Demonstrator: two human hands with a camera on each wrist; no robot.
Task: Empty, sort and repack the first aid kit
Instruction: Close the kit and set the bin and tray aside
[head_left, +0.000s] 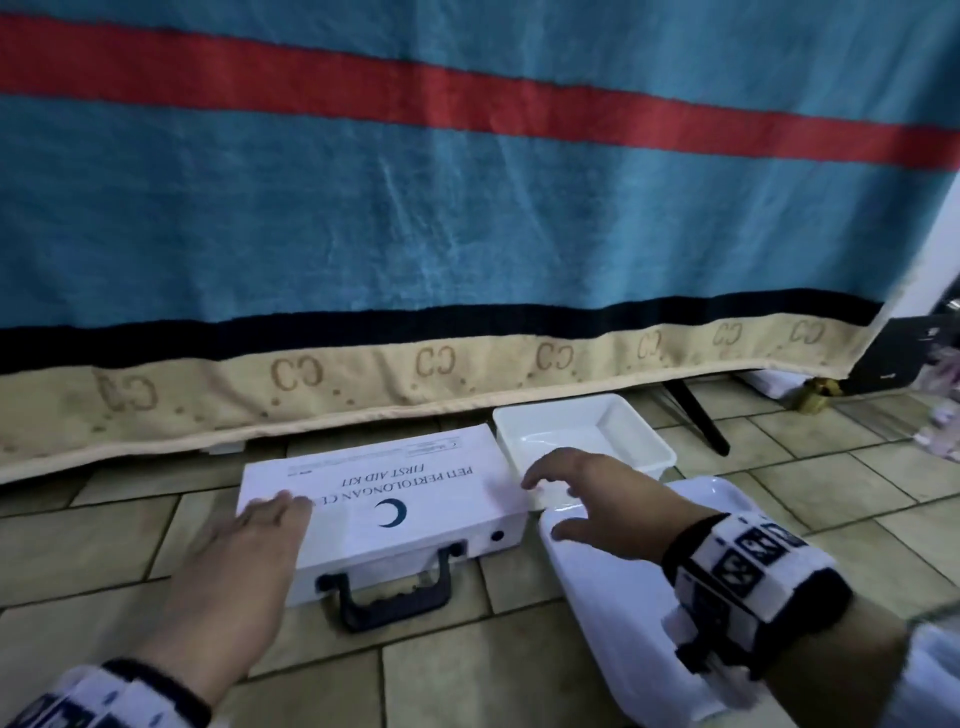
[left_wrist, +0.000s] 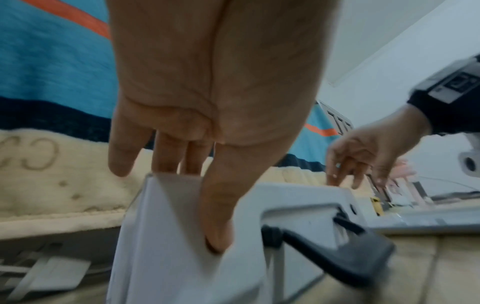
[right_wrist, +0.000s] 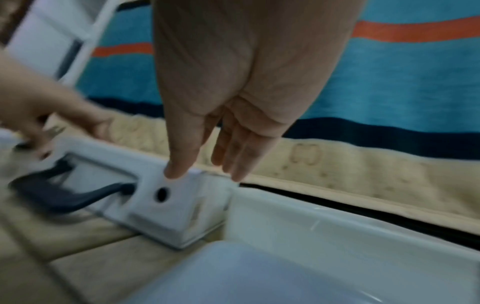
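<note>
First aid kit (head_left: 384, 506): white flat case, lid closed, lying on the tiled floor (head_left: 104, 540) just in front of the hanging blanket's lower edge; printed lid text reads upside down from the head view, dark crescent mark near the middle. Black carry handle (head_left: 392, 587) on the near side wall, folded down toward the floor, with a dark round hole in the same wall to its right. Left hand (head_left: 244, 561) lies palm down on the kit's left end, fingers straight over the lid and thumb extended down toward the near left corner; nothing gripped. Right hand (head_left: 587, 493) at the kit's right end, fingers spread and only loosely bent, holding nothing; in the right wrist view the thumb tip touches the top right corner of the case. White tub (head_left: 582, 431) stands just right of the kit's far corner. White tray (head_left: 613, 597) lies nearer, beneath the right forearm, beside the kit. Blanket (head_left: 467, 182): teal, one red stripe, dark band, beige border.
</note>
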